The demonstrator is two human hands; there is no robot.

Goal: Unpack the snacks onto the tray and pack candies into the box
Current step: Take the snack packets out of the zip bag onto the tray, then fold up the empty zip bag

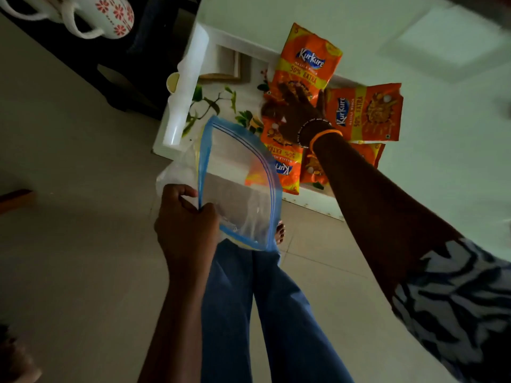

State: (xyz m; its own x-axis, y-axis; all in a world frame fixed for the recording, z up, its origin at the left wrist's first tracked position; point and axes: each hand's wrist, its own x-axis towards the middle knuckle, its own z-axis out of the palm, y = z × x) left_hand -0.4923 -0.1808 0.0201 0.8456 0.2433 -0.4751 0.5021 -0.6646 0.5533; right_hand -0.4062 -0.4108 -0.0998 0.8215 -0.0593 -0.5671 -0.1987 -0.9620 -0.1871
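Four orange Kurkure packets [308, 59] lie on the white floral tray [193, 78], some overhanging its edge onto the table [414, 175]. Right hand [293, 111] rests flat on the pile, fingers spread, gripping nothing. Left hand [188, 225] pinches the open zip bag [237, 183] rim, held near the tray's edge.

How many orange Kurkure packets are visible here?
4: top packet on the tray's far edge, right packet overhanging, near packet, and fourth packet partly under the forearm. Others may be hidden.

Dim, underexposed view, blurred and warped toward its edges.
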